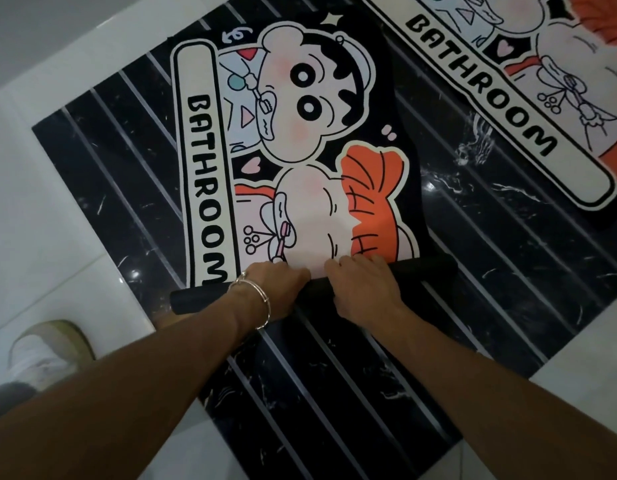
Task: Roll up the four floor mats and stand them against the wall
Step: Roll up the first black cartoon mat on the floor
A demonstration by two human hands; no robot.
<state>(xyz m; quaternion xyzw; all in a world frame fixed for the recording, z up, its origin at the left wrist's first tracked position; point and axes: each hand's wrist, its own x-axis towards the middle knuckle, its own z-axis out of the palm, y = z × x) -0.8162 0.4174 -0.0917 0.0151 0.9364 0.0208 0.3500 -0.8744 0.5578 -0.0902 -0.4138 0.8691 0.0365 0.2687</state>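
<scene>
A black floor mat [300, 140] with a cartoon print and the word BATHROOM lies flat on the dark striped floor. Its near end is curled into a thin black roll [428, 268] that runs from left to right. My left hand [276, 289], with bracelets at the wrist, presses on the roll left of centre. Just to its right, my right hand [362, 289] grips the roll, fingers over its top. A second mat [508, 81] of the same print lies flat at the upper right, partly out of frame.
The dark marble panel [473, 289] with pale stripes is bordered by white floor tiles [57, 202]. A foot in a pale slipper [47, 351] stands at the lower left. A white surface rises at the upper left corner.
</scene>
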